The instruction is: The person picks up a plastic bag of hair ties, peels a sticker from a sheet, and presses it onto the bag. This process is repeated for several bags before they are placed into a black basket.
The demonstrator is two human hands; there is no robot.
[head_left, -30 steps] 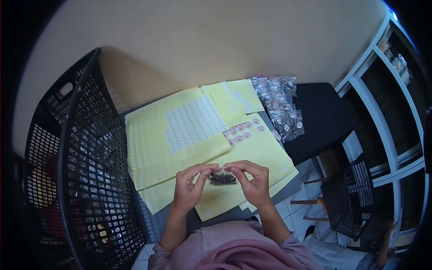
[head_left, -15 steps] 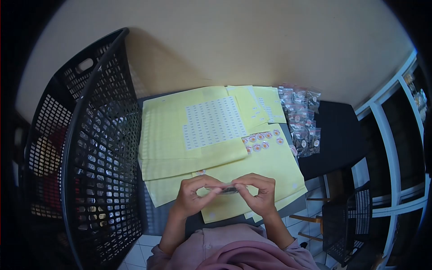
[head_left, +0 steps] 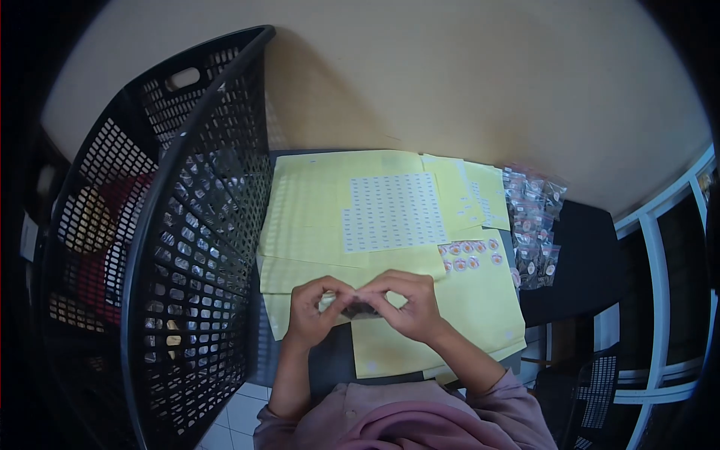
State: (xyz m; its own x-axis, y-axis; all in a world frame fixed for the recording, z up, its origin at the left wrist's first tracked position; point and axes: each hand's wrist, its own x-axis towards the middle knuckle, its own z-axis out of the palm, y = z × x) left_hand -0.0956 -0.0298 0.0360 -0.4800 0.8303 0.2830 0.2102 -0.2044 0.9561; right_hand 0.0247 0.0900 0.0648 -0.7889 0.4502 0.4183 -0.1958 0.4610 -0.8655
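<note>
My left hand (head_left: 315, 309) and my right hand (head_left: 409, 304) meet over the near part of the table, thumbs and fingers pinched along the top edge of a small clear bag (head_left: 360, 308) with dark contents. Beyond them, a sheet of small printed labels (head_left: 394, 212) lies on yellow paper (head_left: 300, 195). Round stickers with an orange centre (head_left: 467, 247) sit in rows on the yellow sheet to the right. Several filled small bags (head_left: 531, 225) are laid together at the right edge of the paper.
A tall black perforated basket (head_left: 202, 225) stands at the left, with many small bags showing through its holes. Behind the dark table (head_left: 570, 255) is a beige wall. A dark crate (head_left: 596, 390) is low at the right.
The view has shifted, so the table and basket appear further right. My hands have drawn closer together, still on the bag.
</note>
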